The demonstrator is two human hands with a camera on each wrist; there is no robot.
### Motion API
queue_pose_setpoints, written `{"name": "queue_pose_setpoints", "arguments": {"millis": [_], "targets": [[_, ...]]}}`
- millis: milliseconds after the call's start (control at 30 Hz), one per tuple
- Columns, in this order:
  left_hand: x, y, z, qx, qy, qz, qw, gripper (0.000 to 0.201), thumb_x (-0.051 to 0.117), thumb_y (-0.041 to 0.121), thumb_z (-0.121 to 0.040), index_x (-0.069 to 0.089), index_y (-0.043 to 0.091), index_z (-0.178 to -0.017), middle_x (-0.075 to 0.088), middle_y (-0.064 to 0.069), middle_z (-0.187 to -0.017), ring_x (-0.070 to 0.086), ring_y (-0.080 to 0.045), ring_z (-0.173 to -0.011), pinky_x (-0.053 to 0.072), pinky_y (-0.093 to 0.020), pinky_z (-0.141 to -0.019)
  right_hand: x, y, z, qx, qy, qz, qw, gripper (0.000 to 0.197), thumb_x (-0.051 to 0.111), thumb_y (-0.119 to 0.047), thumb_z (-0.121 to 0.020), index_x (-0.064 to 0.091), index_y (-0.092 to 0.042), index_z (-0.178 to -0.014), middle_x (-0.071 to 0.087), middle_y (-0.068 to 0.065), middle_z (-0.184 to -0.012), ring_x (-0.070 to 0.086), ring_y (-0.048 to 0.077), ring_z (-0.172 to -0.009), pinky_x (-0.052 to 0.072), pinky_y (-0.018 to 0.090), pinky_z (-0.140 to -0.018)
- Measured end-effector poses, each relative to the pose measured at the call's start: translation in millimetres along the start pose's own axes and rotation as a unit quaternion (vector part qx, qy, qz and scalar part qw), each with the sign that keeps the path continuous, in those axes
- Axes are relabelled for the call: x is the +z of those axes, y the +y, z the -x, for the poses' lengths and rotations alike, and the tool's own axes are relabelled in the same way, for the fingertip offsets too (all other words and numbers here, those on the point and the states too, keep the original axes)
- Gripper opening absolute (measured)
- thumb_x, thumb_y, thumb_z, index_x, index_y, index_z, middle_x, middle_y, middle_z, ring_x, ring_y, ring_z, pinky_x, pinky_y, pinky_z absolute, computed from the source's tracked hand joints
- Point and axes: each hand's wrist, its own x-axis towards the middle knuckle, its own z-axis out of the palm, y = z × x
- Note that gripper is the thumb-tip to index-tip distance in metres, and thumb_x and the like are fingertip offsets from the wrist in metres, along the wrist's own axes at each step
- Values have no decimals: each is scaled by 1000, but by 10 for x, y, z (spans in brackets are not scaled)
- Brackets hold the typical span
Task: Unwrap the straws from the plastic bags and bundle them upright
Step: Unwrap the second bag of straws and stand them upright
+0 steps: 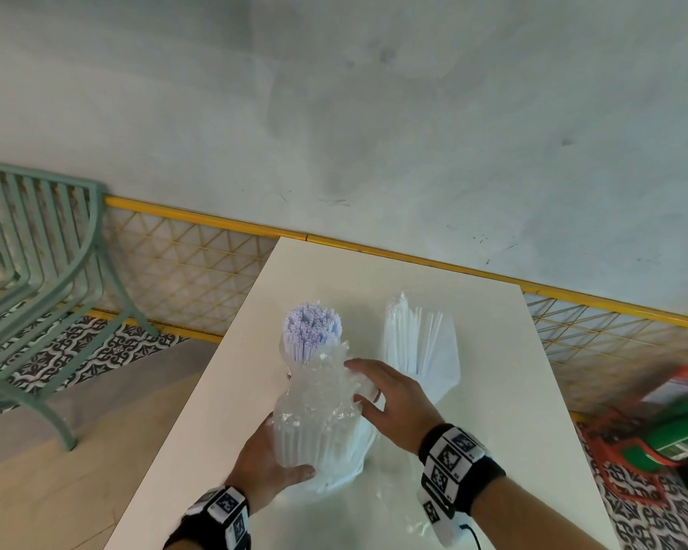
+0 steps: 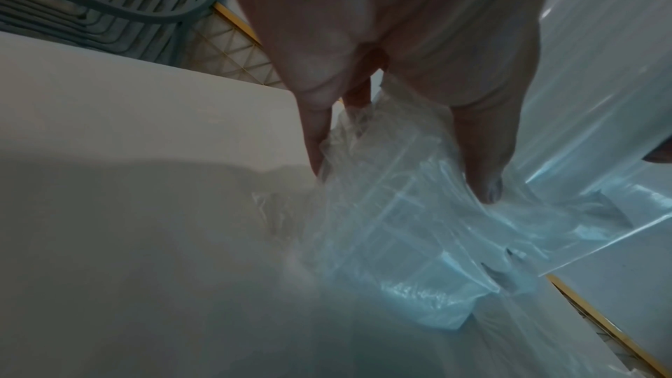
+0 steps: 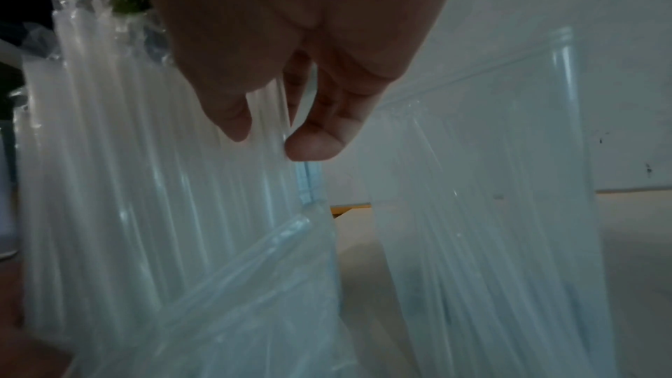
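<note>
On the white table [image 1: 505, 410] a bundle of bare white straws [image 1: 312, 331] stands upright, open ends up. In front of it my left hand [image 1: 279, 454] grips the lower part of a crinkled clear plastic bag of straws [image 1: 314, 426], thumb in front and fingers behind; the left wrist view shows the left hand [image 2: 400, 177] holding the plastic [image 2: 400, 226]. My right hand [image 1: 356, 381] is at the bag's upper right side. In the right wrist view the right hand [image 3: 269, 137] pinches the plastic over the straws [image 3: 145, 183] between thumb and finger.
A second sealed bag of straws [image 1: 422, 351] lies just right of my hands, also the second bag [image 3: 491, 211]. Loose clear plastic [image 1: 394, 506] lies near the front edge. A green chair [image 1: 36, 271] stands left, a yellow mesh rail [image 1: 199, 264] behind, red and green items [image 1: 672, 426] on the floor right.
</note>
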Motion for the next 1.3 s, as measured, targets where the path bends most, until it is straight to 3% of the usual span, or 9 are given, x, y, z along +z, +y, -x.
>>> {"name": "queue_pose_setpoints", "arguments": {"millis": [200,333,433,633,733,867,967,1100,1300], "targets": [[-8,-21,3,-8,-3,12,1000,84,89,46,-42,56,32,-118,66,18,-108,60,3,-103,47,-27,-93,-155,-74,-140,59,71,-103,990,38,75,-20,-80,58,-36,-110,62,-14,-82,57,12,-61,48,16,-61],[5,9,10,-4,-2,7,1000,77,89,45,-43,56,34,-113,66,16,-107,60,1,-102,45,-20,-88,-197,-170,-194,93,88,-195,972,41,79,-13,-79,61,-38,-106,66,-8,-95,58,-5,-76,40,5,-67],[-3,73,28,12,0,7,1000,68,91,31,-50,53,41,-105,64,19,-106,57,7,-101,39,-7,-81,-86,-213,-231,140,70,-230,961,34,78,-22,-82,61,-43,-102,65,-15,-101,57,-13,-93,39,0,-77],[0,73,40,18,3,17,1000,72,92,32,-50,50,44,-107,60,24,-109,53,15,-102,37,-6,-82,21,-186,-352,162,103,-245,950,21,69,-35,-89,58,-31,-106,65,-5,-109,62,10,-95,46,22,-82],[3,57,36,22,4,18,1000,73,91,34,-49,49,43,-108,59,24,-109,53,13,-103,38,-8,-83,19,-170,-399,165,113,-229,953,29,63,-43,-92,57,-24,-112,65,-6,-109,61,11,-101,45,22,-87],[10,9,22,21,8,18,1000,82,88,45,-45,52,36,-118,57,24,-112,54,5,-108,43,-23,-93,-55,-249,-431,165,158,-259,938,26,62,-42,-92,59,-21,-106,66,-14,-98,62,8,-86,45,9,-68],[15,-8,20,24,10,19,999,85,88,45,-45,48,37,-120,56,25,-113,53,5,-109,41,-24,-95,-110,-274,-500,166,210,-287,920,18,63,-29,-93,64,-13,-101,66,-22,-90,63,0,-85,43,10,-72],[18,-38,5,20,10,26,999,80,90,41,-47,51,39,-116,58,22,-112,55,4,-108,44,-26,-95,-251,-395,-617,153,284,-361,875,13,64,-11,-93,59,-20,-101,70,-1,-76,69,19,-72,56,34,-76],[19,-91,-32,12,1,19,1000,85,89,46,-45,53,33,-121,61,19,-112,57,2,-106,46,-27,-95,-991,-724,-817,112,335,-372,858,26,67,-2,-87,57,-4,-110,62,17,-72,55,10,-47,44,15,-47]]}}
